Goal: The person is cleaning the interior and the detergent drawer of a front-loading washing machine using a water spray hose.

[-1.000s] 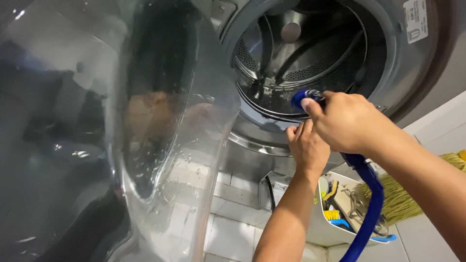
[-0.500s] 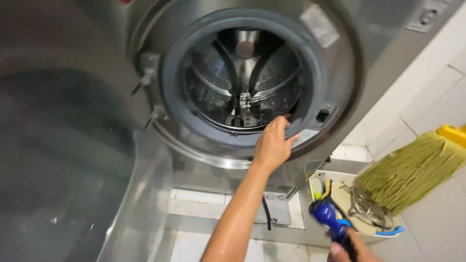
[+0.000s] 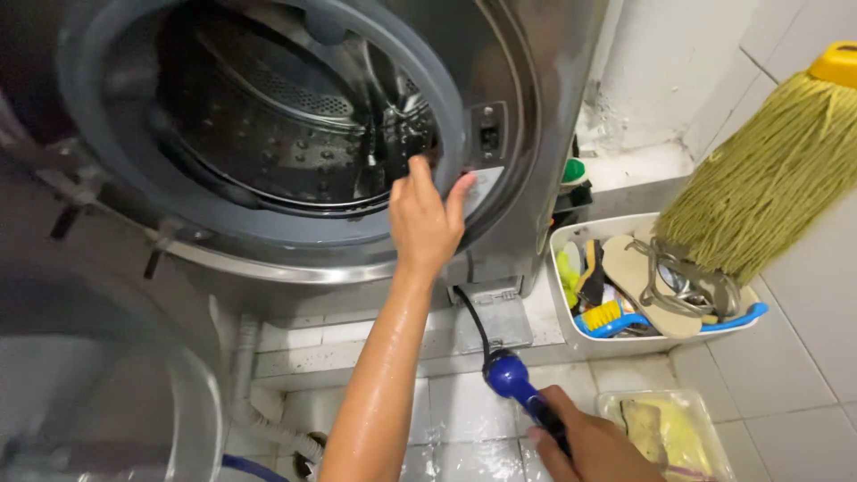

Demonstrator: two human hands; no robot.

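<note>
Closed around the dark handle of a blue spray nozzle (image 3: 511, 376), the right hand (image 3: 594, 446) sits at the near edge of the head view, low over the wet tiled floor (image 3: 446, 402), its fingers wrapped tight on the grip. The left hand (image 3: 423, 217) reaches up and away, fingers spread and loosely curled, resting on the grey rubber door seal (image 3: 268, 234) at the right of the opening of the washing machine (image 3: 527, 134); it pinches nothing that I can make out. Inside, the perforated steel drum (image 3: 268, 125) shows clearly. The nozzle lies just in front of the machine's base, its long axis running from the hand at near right up to the far left, with the rounded blue head pointing toward the foot of the machine rather than into the drum. To work well here, I judge the left hand should keep the seal's lip pulled open and steady while the nozzle is raised and aimed squarely into the fold, held firm so that the spray does not wander. To the right, a white plastic bin (image 3: 562, 295) holds a sandal, a yellow and blue brush and other odds and ends, a green-yellow mop head (image 3: 759, 170) hangs over it, and a clear shallow tray (image 3: 669, 424) rests on the floor near the right hand.
</note>
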